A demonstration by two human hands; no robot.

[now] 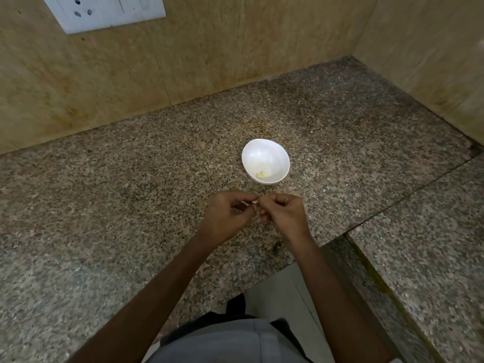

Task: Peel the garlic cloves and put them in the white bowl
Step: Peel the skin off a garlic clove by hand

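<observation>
The curled fingers (248, 198) of the left hand (227, 216) and those of the right hand (285, 214) meet tip to tip, both pinching one small pale garlic clove (256, 204). A wisp of papery skin shows on its left-hand side. The clove is mostly hidden and too small for its long axis to be read. The hands hang above the speckled brown granite tabletop (131, 179) rather than resting on it. The round white bowl (264, 155) stands near, straight beyond the meeting fingertips and a shade to the right. That puts the right hand slightly nearer for the drop, I judge, with a short forward reach once the skin is off. A few yellowish peeled pieces (260, 175) already lie on the bowl's near side. Peeling looks unfinished.
</observation>
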